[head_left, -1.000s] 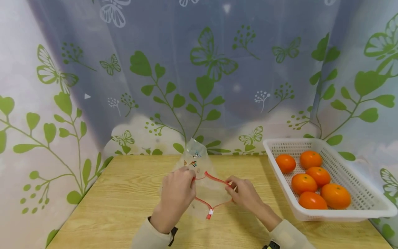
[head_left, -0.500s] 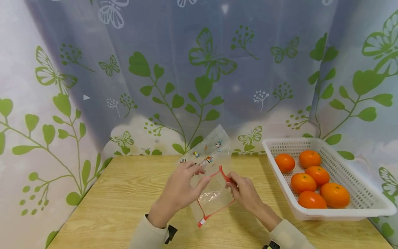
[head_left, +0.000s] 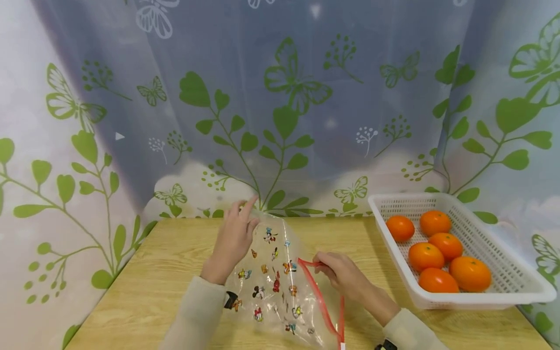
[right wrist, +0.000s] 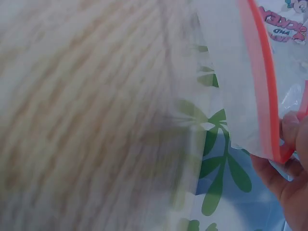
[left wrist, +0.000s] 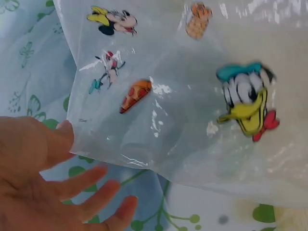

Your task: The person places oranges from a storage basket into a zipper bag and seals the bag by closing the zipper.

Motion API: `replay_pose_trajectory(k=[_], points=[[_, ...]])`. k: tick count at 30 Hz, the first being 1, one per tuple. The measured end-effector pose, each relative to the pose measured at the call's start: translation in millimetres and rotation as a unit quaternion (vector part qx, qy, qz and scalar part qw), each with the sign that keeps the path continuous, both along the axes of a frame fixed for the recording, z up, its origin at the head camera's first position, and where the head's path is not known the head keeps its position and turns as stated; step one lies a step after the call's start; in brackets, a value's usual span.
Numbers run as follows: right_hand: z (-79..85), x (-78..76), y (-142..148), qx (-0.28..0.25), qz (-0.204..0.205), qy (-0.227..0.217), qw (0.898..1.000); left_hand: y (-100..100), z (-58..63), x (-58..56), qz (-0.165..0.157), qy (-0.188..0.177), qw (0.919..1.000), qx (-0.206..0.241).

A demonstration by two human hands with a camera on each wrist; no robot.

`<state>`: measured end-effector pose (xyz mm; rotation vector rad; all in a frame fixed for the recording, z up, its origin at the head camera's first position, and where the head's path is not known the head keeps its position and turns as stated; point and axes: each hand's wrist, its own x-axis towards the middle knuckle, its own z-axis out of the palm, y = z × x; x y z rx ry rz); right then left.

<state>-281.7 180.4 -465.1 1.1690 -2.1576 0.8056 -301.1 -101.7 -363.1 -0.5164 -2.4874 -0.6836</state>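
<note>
A clear zip bag with small cartoon prints and a red zip strip lies slanted over the wooden table, its mouth to the right and parted. My right hand pinches the far corner of the mouth by the red strip; the right wrist view shows thumb and fingers on that corner. At the bag's far left corner is my left hand, fingers spread. In the left wrist view its thumb touches the bag's edge, while the other fingers extend past the edge. A white slider sits at the zip's near end.
To the right stands a white perforated plastic basket holding several oranges. The wooden table meets a curtain printed with leaves and butterflies behind and at both sides.
My left hand has let go of the bag's mouth and moved left and away to its far corner. The bag has swung round and flattened, its mouth now facing right. My right hand keeps its pinch.
</note>
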Motion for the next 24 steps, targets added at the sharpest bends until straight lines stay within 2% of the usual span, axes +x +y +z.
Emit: replay_pose_trajectory(k=[4,7,10,13,16,19,24], points=[[-1.7,0.3,3,-0.001,-0.009,0.002,1.000,-7,-1.5,-4.5,0.029,-0.028,0.9992,0.009],[-3.5,1.7,6,-0.021,-0.031,-0.009,0.999,-15,-4.7,-6.4,0.066,-0.050,0.9966,0.004],[-4.0,4.1,11,-0.057,-0.053,-0.043,0.996,-25,-8.7,-8.9,0.098,-0.060,0.9933,-0.013],[-2.6,7.2,14,-0.102,-0.065,-0.101,0.988,-34,-11.9,-11.2,0.121,-0.063,0.9905,-0.019],[-0.5,10.4,15,-0.145,-0.077,-0.155,0.974,-41,-14.2,-12.9,0.134,-0.077,0.9878,-0.021],[2.5,14.1,16,-0.171,-0.106,-0.207,0.957,-47,-17.2,-14.4,0.138,-0.099,0.9852,-0.025],[7.9,17.8,15,-0.206,-0.149,-0.306,0.917,-54,-23.7,-16.5,0.145,-0.136,0.9791,-0.041]])
